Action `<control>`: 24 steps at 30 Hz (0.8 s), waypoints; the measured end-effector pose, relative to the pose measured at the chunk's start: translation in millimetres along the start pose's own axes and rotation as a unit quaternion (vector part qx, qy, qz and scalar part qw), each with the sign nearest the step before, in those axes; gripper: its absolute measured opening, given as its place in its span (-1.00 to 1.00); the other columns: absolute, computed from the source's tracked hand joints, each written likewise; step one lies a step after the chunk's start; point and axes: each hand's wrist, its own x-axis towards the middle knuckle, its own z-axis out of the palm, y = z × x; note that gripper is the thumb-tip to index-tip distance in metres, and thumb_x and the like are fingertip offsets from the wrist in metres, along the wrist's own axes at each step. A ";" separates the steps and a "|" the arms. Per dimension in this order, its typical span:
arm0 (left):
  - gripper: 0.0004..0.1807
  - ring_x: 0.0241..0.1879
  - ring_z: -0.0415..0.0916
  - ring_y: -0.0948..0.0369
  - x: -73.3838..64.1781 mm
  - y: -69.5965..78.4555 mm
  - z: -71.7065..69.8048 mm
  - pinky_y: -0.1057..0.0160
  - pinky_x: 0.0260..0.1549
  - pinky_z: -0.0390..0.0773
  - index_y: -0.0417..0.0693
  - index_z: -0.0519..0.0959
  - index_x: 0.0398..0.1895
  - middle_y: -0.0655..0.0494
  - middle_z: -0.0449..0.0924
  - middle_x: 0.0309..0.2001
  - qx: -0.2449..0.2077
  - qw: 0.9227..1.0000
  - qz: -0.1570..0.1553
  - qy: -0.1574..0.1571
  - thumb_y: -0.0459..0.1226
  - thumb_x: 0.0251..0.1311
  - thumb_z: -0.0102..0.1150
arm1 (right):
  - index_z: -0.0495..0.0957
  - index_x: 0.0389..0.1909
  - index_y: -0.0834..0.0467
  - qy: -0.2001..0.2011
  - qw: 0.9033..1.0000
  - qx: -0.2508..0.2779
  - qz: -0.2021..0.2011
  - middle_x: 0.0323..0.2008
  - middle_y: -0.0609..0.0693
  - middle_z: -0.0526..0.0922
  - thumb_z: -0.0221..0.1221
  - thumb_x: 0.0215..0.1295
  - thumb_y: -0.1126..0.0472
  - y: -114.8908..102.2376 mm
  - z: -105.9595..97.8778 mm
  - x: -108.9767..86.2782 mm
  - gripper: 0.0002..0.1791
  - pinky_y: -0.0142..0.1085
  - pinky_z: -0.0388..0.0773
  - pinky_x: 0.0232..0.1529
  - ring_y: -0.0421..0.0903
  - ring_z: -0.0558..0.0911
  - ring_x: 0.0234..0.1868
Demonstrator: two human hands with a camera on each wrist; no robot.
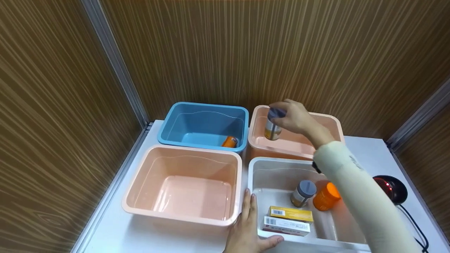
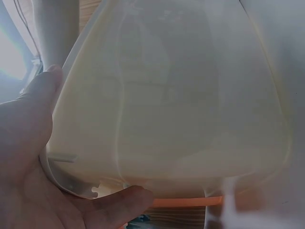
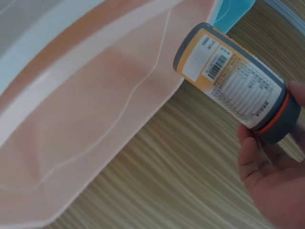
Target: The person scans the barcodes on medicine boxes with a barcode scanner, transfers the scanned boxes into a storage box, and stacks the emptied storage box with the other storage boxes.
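Observation:
My right hand (image 1: 293, 117) holds a supplement bottle (image 1: 272, 128) by its dark grey cap, over the back right pink bin (image 1: 258, 121). In the right wrist view the bottle (image 3: 228, 78) shows a white and orange label with a barcode, and my fingers pinch the cap end. My left hand (image 1: 246, 225) rests with straight fingers at the near left corner of the white bin (image 1: 250, 175). Inside that bin are another grey-capped bottle (image 1: 303, 194), an orange bottle (image 1: 327, 197), a yellow box (image 1: 290, 213) and a white box (image 1: 286, 225).
The blue bin (image 1: 175, 128) at the back left contains a small orange bottle (image 1: 230, 142). In front of it stands another pink bin (image 1: 147, 182). A black device with a red light (image 1: 391, 189) and a cable lies at the right. Wood-patterned panels (image 1: 225, 52) enclose the white table (image 1: 112, 228).

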 end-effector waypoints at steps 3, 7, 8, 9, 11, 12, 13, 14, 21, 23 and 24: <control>0.44 0.57 -0.27 -0.04 0.2 0.2 0.2 -0.06 0.44 0.07 -0.15 0.02 0.61 0.02 -0.29 0.64 0.000 1.000 0.002 0.001 0.54 -0.21 0.25 | 0.50 0.34 0.17 0.004 1.000 0.016 0.002 0.14 0.18 0.49 0.28 0.30 0.17 -4.3 7.8 11.7 -0.43 0.11 0.56 0.05 0.17 0.49 0.11; 0.44 0.57 -0.29 -0.02 1.6 0.7 0.4 -0.03 0.45 0.01 -0.13 0.01 0.62 0.02 -0.29 0.64 0.011 1.000 0.007 0.005 0.56 -0.20 0.23 | 0.50 0.33 0.18 0.019 0.999 0.039 -0.006 0.19 0.20 0.48 0.28 0.30 0.21 -9.6 16.2 27.6 -0.44 0.11 0.53 0.10 0.18 0.49 0.14; 0.44 0.57 -0.31 -0.01 1.9 1.0 0.4 -0.03 0.46 -0.01 -0.12 0.01 0.62 0.03 -0.29 0.64 0.013 1.000 0.006 0.003 0.56 -0.21 0.22 | 0.50 0.33 0.18 0.024 0.999 0.045 -0.008 0.20 0.21 0.48 0.28 0.30 0.23 -10.4 18.0 31.0 -0.44 0.10 0.52 0.12 0.18 0.49 0.15; 0.44 0.58 -0.32 0.00 2.2 1.2 0.3 -0.03 0.46 -0.03 -0.11 0.00 0.62 0.04 -0.30 0.64 0.015 1.000 0.004 0.000 0.56 -0.21 0.22 | 0.49 0.34 0.18 0.028 0.998 0.053 -0.009 0.21 0.21 0.47 0.28 0.30 0.24 -11.1 20.0 34.2 -0.44 0.10 0.51 0.13 0.18 0.48 0.16; 0.44 0.58 -0.34 0.01 2.2 1.9 0.4 -0.03 0.46 -0.05 -0.09 0.00 0.63 0.05 -0.31 0.64 0.017 1.000 0.002 -0.005 0.57 -0.22 0.22 | 0.48 0.35 0.18 0.033 0.997 0.070 -0.007 0.24 0.21 0.46 0.27 0.32 0.27 -12.2 24.8 39.5 -0.44 0.09 0.50 0.17 0.19 0.47 0.19; 0.44 0.58 -0.34 0.01 2.0 2.1 0.6 -0.03 0.46 -0.06 -0.10 0.00 0.63 0.05 -0.31 0.64 0.018 1.000 0.002 -0.006 0.57 -0.22 0.22 | 0.47 0.36 0.16 0.035 0.996 0.078 -0.003 0.26 0.21 0.45 0.26 0.34 0.27 -12.5 27.3 41.4 -0.45 0.09 0.49 0.18 0.18 0.46 0.20; 0.44 0.58 -0.35 0.01 1.8 2.3 0.8 -0.04 0.46 -0.07 -0.10 0.00 0.63 0.05 -0.31 0.64 0.018 1.000 0.003 -0.007 0.57 -0.21 0.21 | 0.47 0.37 0.15 0.037 0.996 0.086 0.001 0.27 0.20 0.44 0.26 0.35 0.27 -12.8 30.1 43.3 -0.45 0.08 0.49 0.20 0.18 0.46 0.21; 0.44 0.58 -0.34 0.01 1.4 2.4 1.0 -0.04 0.46 -0.07 -0.10 0.01 0.62 0.05 -0.31 0.64 0.018 1.000 0.005 -0.006 0.57 -0.21 0.21 | 0.46 0.37 0.15 0.040 0.995 0.092 0.003 0.27 0.20 0.44 0.25 0.36 0.28 -12.9 32.8 44.8 -0.45 0.07 0.49 0.21 0.18 0.46 0.22; 0.43 0.57 -0.24 0.01 -3.3 1.3 1.5 0.02 0.44 0.08 -0.13 -0.01 0.62 0.05 -0.34 0.64 0.019 1.000 0.020 0.002 0.56 -0.17 0.20 | 0.45 0.38 0.16 0.058 0.990 0.125 0.022 0.25 0.21 0.43 0.24 0.37 0.34 -15.4 47.3 54.9 -0.45 0.01 0.51 0.21 0.16 0.49 0.20; 0.43 0.57 -0.29 0.01 -4.0 1.9 0.9 0.02 0.45 0.03 -0.10 -0.02 0.63 0.08 -0.36 0.64 0.016 1.000 0.009 -0.006 0.56 -0.19 0.20 | 0.44 0.38 0.15 0.061 0.989 0.134 0.029 0.26 0.21 0.43 0.24 0.37 0.35 -16.7 49.1 57.5 -0.44 0.00 0.50 0.21 0.15 0.49 0.20; 0.43 0.58 -0.31 0.01 -4.5 2.3 0.6 0.01 0.46 0.00 -0.09 -0.02 0.63 0.08 -0.36 0.64 0.015 1.000 0.006 -0.009 0.57 -0.20 0.21 | 0.43 0.39 0.15 0.061 0.988 0.140 0.033 0.26 0.21 0.42 0.24 0.37 0.35 -17.3 49.8 58.5 -0.44 0.00 0.50 0.21 0.15 0.48 0.21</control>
